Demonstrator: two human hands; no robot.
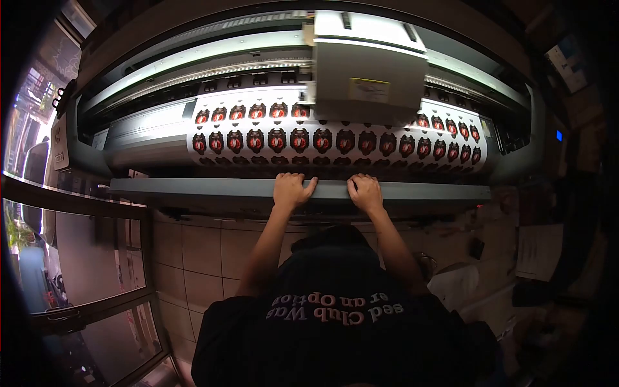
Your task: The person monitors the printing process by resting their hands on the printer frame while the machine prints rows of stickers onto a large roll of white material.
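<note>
Large-format printer (155, 132) fills the upper part of view, side to side, lit from inside. Person's dark shirt (335, 348) takes up bottom centre; lettering on it is upside down, "Club" readable, rest partly cut off. Tiled floor (201, 242) lies below the printer on the left, framed glass panels (97, 258) beyond it at far left. Right side too dark to sort out.

Printed sheet (290, 122) lies across the printer bed, curving down toward the person. Three rows of repeated emblems, dark surround with red centre; lowest row only partly visible at the near edge. Carriage (371, 64), pale top and grey front, sits right of centre and hides part of the upper row.

Grey front bar (332, 189) runs along the near side of the printer, just in front of the sheet. Both hands are on it, near its middle, with a gap between them. Left hand (294, 191): fingers bent over far edge, thumb angled inward. Right hand (366, 192): same pose, mirrored. Neither touches the sheet. Cannot tell whether either one grasps the bar firmly or just rests.

Small stuff: yellowish label (369, 90) on carriage front; blue light (559, 135) at far right.
</note>
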